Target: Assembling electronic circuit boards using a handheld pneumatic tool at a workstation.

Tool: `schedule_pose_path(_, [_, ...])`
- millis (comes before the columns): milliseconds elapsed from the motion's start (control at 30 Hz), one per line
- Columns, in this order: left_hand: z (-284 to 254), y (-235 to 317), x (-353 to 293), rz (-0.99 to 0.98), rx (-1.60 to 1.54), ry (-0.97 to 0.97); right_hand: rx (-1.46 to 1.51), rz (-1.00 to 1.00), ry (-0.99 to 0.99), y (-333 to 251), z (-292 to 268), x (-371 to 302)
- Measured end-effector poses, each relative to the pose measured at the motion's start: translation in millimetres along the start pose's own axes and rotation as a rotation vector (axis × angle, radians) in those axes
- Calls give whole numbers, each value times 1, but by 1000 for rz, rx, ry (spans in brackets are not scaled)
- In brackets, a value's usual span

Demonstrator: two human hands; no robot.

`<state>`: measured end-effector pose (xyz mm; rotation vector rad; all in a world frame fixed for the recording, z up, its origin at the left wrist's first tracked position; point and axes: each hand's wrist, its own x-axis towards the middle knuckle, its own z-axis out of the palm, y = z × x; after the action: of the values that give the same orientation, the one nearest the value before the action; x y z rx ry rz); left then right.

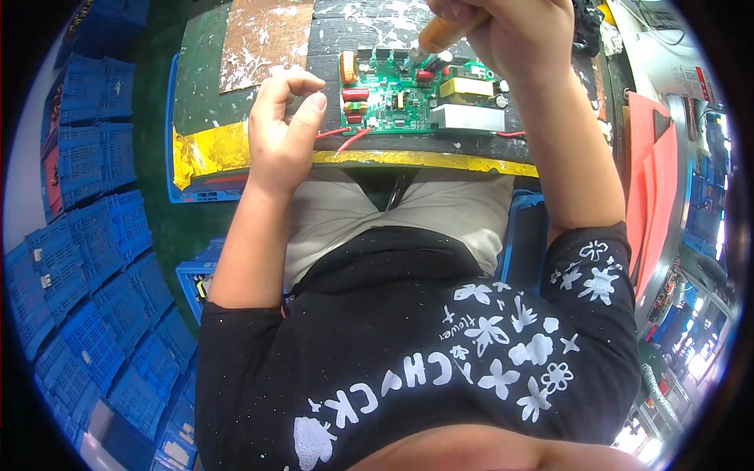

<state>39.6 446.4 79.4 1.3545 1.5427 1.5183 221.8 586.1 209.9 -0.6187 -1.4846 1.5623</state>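
Note:
A green circuit board [408, 98] lies on the worktable, crowded with parts: a copper-coloured coil [348, 68], a yellow-wrapped transformer [466, 86] and a silver metal block [469, 118]. Above its far edge, my right hand [522, 39] is closed round an amber tube [452, 31] with a pale nozzle. The nozzle points down at the parts near the board's far middle; whether it touches them I cannot tell. My left hand [287, 125] rests beside the board's left edge, fingers loosely bent and thumb apart, holding nothing. Red wires [353, 141] come off the board's near side.
Yellow tape [212, 153] runs along the worktable's near edge. White smears cover the dark tabletop and a brown sheet [265, 43] at the back left. Stacked blue crates [94, 235] stand on the floor at left. Red-orange sheets [650, 157] hang at right.

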Motion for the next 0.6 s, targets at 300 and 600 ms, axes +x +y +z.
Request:
schedule_pose_path(300, [1, 4, 2, 25, -51, 0, 90, -88, -82, 0, 2, -2])
schedule_pose_path(600, [3, 14, -2, -49, -165, -15, 103, -13, -28, 11, 17, 2])
